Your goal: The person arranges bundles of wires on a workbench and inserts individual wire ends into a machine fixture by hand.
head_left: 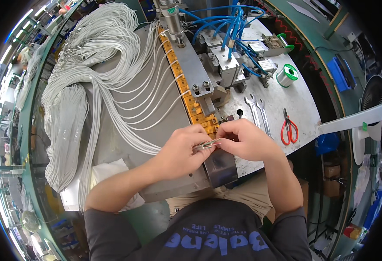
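Observation:
My left hand [184,150] is closed round the ends of several white cables [145,147], whose stripped tips stick out between thumb and fingers. Close against it on the right, my right hand [243,139] pinches thin coloured wires [217,142] at those tips; one looks red. Both hands are over the near end of a yellow slotted fixture strip [197,116]. Farther up that strip, single white cables lie in its slots. The exact grip of my right fingertips is partly hidden.
White cable bundles [99,48] cover the table's left side. A metal press [186,61] with blue air hoses [234,21] stands beyond my hands. To the right lie two wrenches [259,114], red-handled scissors [289,130] and a solder wire spool [287,75]. A fan arm [352,119] juts in.

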`<action>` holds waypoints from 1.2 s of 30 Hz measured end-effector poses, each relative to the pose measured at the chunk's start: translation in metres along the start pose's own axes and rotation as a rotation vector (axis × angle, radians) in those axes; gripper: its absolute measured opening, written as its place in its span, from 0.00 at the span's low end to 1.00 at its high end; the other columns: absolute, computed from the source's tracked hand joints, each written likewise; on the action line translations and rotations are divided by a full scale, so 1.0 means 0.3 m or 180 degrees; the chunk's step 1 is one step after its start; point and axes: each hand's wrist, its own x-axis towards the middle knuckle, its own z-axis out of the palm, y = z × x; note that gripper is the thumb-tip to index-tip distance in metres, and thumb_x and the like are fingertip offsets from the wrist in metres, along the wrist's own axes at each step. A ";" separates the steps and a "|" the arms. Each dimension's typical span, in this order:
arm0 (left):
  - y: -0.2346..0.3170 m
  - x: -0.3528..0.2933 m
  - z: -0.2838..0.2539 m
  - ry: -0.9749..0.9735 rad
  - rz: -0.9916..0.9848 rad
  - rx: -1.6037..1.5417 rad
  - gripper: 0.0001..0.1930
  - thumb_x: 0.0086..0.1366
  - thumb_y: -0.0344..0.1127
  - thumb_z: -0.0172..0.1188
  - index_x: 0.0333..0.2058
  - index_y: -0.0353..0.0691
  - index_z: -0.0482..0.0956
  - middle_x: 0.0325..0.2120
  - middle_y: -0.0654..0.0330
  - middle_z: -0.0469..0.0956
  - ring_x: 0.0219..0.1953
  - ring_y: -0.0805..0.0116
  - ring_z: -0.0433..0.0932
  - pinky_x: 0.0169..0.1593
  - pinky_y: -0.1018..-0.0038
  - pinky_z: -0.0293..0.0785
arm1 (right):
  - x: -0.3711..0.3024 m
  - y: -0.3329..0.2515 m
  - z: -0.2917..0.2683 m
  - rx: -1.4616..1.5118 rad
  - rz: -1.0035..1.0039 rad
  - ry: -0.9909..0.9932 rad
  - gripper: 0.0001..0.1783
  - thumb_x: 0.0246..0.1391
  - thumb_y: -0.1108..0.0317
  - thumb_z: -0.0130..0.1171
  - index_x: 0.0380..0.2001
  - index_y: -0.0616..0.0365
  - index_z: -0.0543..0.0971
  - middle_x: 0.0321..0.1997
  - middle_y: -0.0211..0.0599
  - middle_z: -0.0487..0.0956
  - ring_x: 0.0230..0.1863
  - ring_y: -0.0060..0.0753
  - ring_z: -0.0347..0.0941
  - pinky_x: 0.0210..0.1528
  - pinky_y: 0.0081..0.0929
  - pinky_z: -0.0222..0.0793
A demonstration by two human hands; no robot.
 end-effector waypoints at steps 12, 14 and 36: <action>-0.061 0.029 -0.022 0.0361 0.0010 0.1430 0.04 0.56 0.27 0.58 0.30 0.35 0.77 0.27 0.50 0.74 0.27 0.50 0.74 0.30 0.63 0.70 | 0.045 0.131 -0.021 0.0003 0.0453 0.0706 0.09 0.53 0.68 0.54 0.23 0.61 0.74 0.16 0.24 0.68 0.16 0.13 0.58 0.17 0.16 0.52; -0.040 0.030 -0.024 0.0245 0.0014 0.1855 0.04 0.56 0.27 0.58 0.31 0.36 0.77 0.27 0.50 0.75 0.26 0.49 0.73 0.29 0.63 0.69 | 0.047 0.147 -0.032 0.0443 0.0652 0.0597 0.09 0.54 0.68 0.53 0.24 0.61 0.74 0.16 0.24 0.68 0.16 0.13 0.59 0.18 0.17 0.52; 0.027 0.054 -0.053 0.1127 -0.0254 -0.0021 0.06 0.62 0.26 0.55 0.35 0.30 0.77 0.26 0.63 0.78 0.28 0.81 0.71 0.31 0.84 0.68 | 0.014 -0.006 0.012 0.0724 0.0565 0.0808 0.06 0.53 0.71 0.57 0.33 0.64 0.76 0.23 0.24 0.74 0.23 0.11 0.67 0.24 0.14 0.62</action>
